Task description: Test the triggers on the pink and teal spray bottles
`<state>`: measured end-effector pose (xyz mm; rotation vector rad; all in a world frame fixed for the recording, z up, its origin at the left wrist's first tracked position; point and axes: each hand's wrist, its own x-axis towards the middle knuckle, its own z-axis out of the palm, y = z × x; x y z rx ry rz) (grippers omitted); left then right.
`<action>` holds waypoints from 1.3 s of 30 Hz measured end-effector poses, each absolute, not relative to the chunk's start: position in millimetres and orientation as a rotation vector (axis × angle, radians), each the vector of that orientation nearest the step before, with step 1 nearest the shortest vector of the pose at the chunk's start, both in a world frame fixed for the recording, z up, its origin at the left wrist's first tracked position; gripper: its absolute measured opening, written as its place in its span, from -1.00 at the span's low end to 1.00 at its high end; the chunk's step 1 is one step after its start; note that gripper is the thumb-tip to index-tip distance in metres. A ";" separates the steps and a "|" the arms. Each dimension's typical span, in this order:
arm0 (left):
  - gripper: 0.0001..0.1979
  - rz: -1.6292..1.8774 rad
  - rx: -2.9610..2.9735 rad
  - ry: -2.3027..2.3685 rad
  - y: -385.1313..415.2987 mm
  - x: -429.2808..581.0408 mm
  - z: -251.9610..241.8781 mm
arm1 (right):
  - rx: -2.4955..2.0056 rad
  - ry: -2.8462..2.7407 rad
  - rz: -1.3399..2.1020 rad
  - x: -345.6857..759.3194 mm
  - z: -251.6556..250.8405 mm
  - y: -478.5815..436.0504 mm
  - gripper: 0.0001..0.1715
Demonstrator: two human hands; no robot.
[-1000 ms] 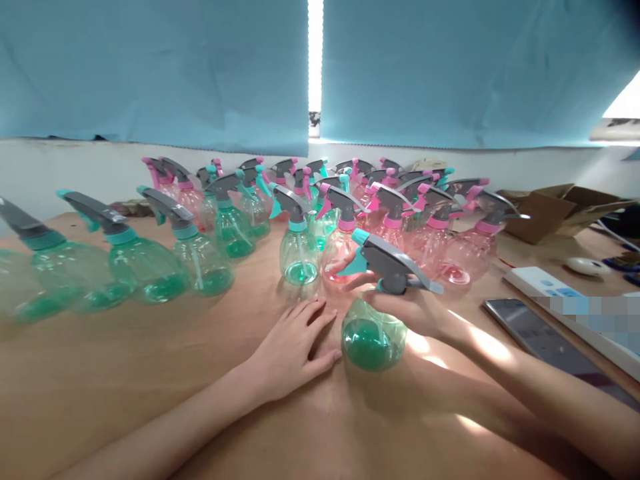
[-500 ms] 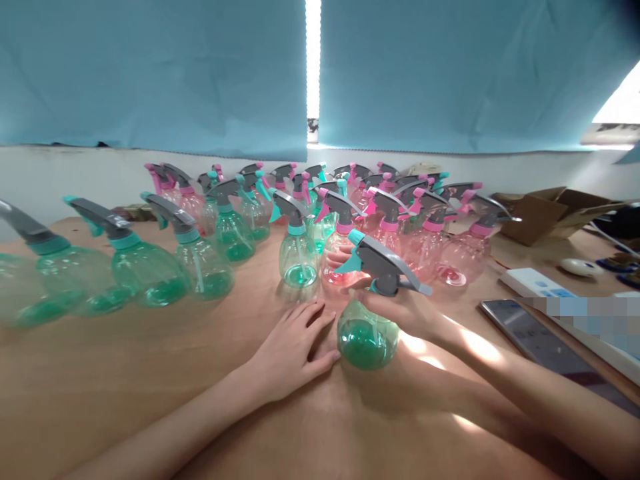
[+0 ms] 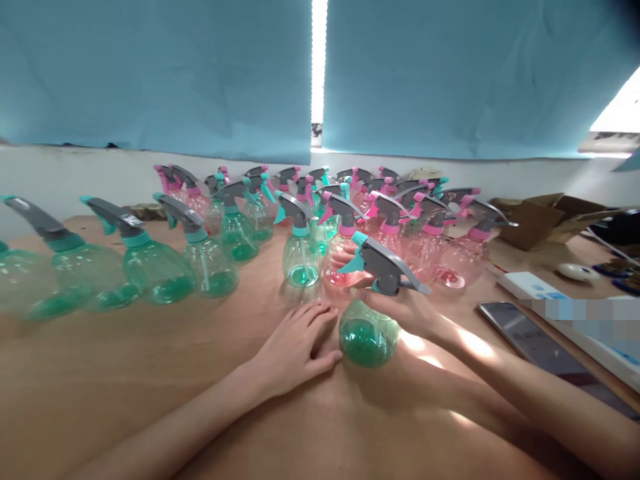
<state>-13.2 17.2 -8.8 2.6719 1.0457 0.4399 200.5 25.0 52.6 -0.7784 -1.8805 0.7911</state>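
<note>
A spray bottle [image 3: 369, 341] with a clear green body, grey head and turquoise nozzle stands in front of me, tilted slightly. My right hand [image 3: 403, 310] is wrapped round its neck from the right; some of the fingers are hidden behind the bottle. My left hand [image 3: 297, 343] rests palm down on the table just left of that bottle, fingers spread and holding nothing. Directly behind stand another green spray bottle [image 3: 301, 263] and a pink spray bottle [image 3: 345, 250], the latter partly covered by the held bottle's head.
Several green spray bottles line the left, including one [image 3: 157, 273] near the front. More pink and green ones crowd the back. At right lie a phone [image 3: 545, 347], a white box [image 3: 533, 287], a white mouse [image 3: 577, 272] and an open cardboard box [image 3: 537, 220]. Blue curtains [image 3: 160, 80] hang behind the table [image 3: 125, 387].
My view has turned slightly left, so the bottles at the left sit farther right in the picture. Both hands and the held spray bottle have hardly moved.
</note>
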 end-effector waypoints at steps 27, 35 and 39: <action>-0.38 1.115 2.377 1.497 -4.2 -84.7 24.9 | -0.690 -1.881 0.346 67.6 58.3 51.8 -0.43; -0.41 0.980 2.583 1.842 20.2 -102.0 42.7 | -0.836 -1.858 -0.135 107.0 99.0 69.9 -0.69; -0.46 0.916 2.617 1.928 36.2 -101.1 48.8 | -1.064 -1.935 -0.413 111.5 112.1 87.0 -0.58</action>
